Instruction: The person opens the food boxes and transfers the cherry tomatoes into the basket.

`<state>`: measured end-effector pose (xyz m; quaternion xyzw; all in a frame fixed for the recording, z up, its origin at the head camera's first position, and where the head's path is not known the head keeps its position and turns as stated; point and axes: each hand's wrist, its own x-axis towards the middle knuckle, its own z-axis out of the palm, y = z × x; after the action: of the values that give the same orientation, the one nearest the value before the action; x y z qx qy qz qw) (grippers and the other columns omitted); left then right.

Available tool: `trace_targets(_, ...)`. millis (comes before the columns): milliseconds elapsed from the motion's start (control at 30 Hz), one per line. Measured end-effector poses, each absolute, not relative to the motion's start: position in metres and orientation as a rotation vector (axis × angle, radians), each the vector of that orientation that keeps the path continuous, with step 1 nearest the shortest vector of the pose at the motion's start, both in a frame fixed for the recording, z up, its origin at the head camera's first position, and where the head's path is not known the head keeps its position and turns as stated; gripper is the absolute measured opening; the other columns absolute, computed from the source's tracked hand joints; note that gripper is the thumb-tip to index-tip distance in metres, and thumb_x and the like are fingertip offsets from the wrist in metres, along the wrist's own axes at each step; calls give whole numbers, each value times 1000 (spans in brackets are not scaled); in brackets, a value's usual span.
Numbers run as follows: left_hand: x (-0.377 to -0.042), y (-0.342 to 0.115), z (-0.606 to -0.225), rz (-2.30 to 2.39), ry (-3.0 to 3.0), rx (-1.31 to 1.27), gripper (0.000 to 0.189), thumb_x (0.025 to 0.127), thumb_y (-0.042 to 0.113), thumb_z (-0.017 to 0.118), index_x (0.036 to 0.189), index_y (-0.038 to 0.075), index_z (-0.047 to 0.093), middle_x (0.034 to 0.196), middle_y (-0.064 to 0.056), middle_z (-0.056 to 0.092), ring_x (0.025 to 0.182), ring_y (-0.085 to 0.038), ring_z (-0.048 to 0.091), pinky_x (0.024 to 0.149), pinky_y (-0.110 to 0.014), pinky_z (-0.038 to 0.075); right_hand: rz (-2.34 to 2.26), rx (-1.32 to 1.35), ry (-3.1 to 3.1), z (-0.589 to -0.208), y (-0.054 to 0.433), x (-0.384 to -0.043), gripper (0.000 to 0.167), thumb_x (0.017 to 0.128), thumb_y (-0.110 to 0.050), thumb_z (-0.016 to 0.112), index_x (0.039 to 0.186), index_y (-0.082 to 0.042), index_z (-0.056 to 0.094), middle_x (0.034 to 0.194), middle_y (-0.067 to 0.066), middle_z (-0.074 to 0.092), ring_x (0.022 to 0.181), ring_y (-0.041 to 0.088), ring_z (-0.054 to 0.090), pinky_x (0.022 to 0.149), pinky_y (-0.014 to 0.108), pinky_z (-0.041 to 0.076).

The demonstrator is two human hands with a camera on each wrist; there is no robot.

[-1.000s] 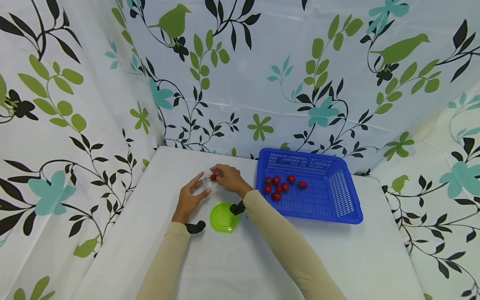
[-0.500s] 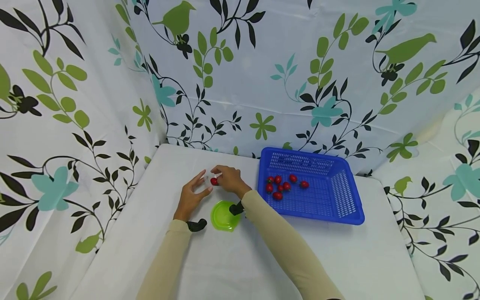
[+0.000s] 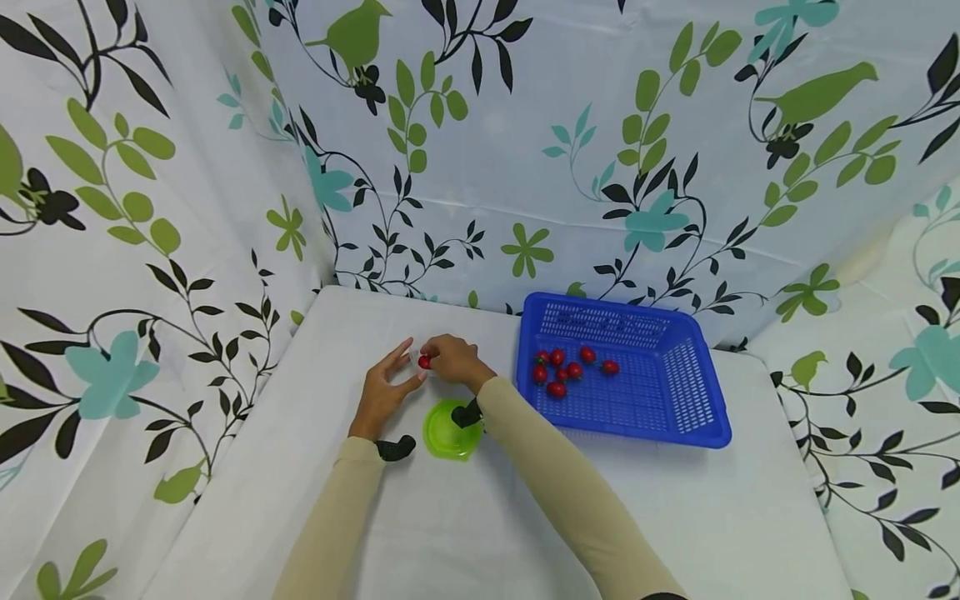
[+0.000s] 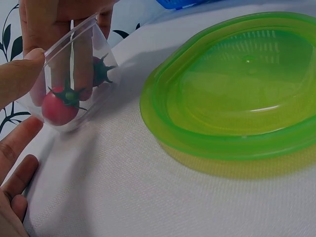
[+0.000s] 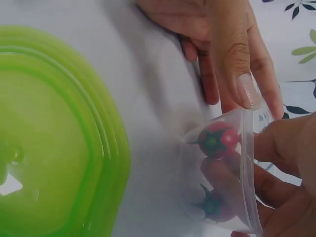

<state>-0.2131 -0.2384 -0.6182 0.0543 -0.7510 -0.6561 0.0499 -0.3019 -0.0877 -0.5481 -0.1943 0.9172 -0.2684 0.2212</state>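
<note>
A small clear plastic container (image 4: 74,74) with two red cherry tomatoes inside stands on the white table. Its rim is tilted toward my right hand (image 3: 452,361). My left hand (image 3: 381,394) holds the container from the left, with the thumb at the rim and the index finger against the lower side. The right hand's fingers reach into the container. They are around one cherry tomato (image 5: 217,139), its green stem facing out, and a second cherry tomato (image 5: 216,206) lies beside the fingers. Close in front of both hands is a translucent green lid (image 3: 448,450).
A blue perforated basket (image 3: 645,425) stands at the right, with several loose cherry tomatoes (image 3: 557,390) in its left part. The white-covered table (image 3: 442,533) meets a patterned curtain (image 3: 480,167) at the back and sides. Both wrists wear black camera mounts (image 3: 396,448).
My right hand has lowered the cherry tomato it pinches into the clear container and its fingers have gone deeper. My left hand stays at the container; the view has shifted slightly.
</note>
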Motion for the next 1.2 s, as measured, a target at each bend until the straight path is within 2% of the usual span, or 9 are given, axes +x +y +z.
trace_targets(100,-212,-238,-611,-2025,-2284,153,75,97,14,80,163,21,45,168,-15,45,157,-36,41,135,-62,11,-817,-504,2523,-548,-88,-303,33,105,-11,59,135,-15,72,137,4,72,131,26,62,119,60,34)
trace_targets(200,-208,-238,-598,-2023,-2305,150,75,96,12,80,162,18,45,167,-18,44,156,-38,42,135,-63,13,-926,-462,2502,-551,-87,-306,32,104,-10,59,132,-15,74,133,3,74,126,24,64,118,58,38)
trace_targets(300,-204,-237,-585,-2010,-2327,147,75,95,14,81,162,14,46,166,-19,46,155,-39,44,134,-62,16,-1053,-427,2454,-553,-84,-308,31,105,-11,60,131,-16,75,127,2,74,115,20,65,109,47,48)
trace_targets(400,-204,-237,-585,-2002,-2336,150,76,95,15,82,162,13,46,166,-17,46,154,-38,45,134,-62,17,-1158,-413,2391,-554,-81,-308,27,106,-14,62,129,-17,76,122,2,73,104,17,65,93,34,55)
trace_targets(533,-211,-239,-602,-1996,-2325,160,76,96,14,81,163,15,45,167,-16,45,156,-38,43,135,-63,14,-1210,-443,2360,-554,-78,-307,23,103,-21,71,125,-19,77,120,-1,75,103,15,64,83,27,55)
trace_targets(733,-216,-241,-619,-1950,-2313,159,77,95,21,83,162,20,47,163,-15,51,155,-36,45,135,-63,14,-1242,-455,2340,-555,-76,-304,26,96,-20,80,122,-21,78,120,-3,77,103,16,64,80,27,56)
trace_targets(1033,-213,-239,-620,-1930,-2333,201,74,95,20,82,161,26,48,159,-11,57,156,-28,44,134,-65,16,-1238,-476,2383,-549,-72,-303,29,98,-13,77,127,-17,76,124,1,75,104,17,65,83,24,59)
trace_targets(1200,-213,-238,-620,-1917,-2342,199,75,95,20,82,162,25,48,159,-12,56,157,-29,43,134,-65,15,-1276,-507,2377,-543,-65,-302,32,98,-9,76,130,-13,75,127,4,74,101,17,70,81,25,61)
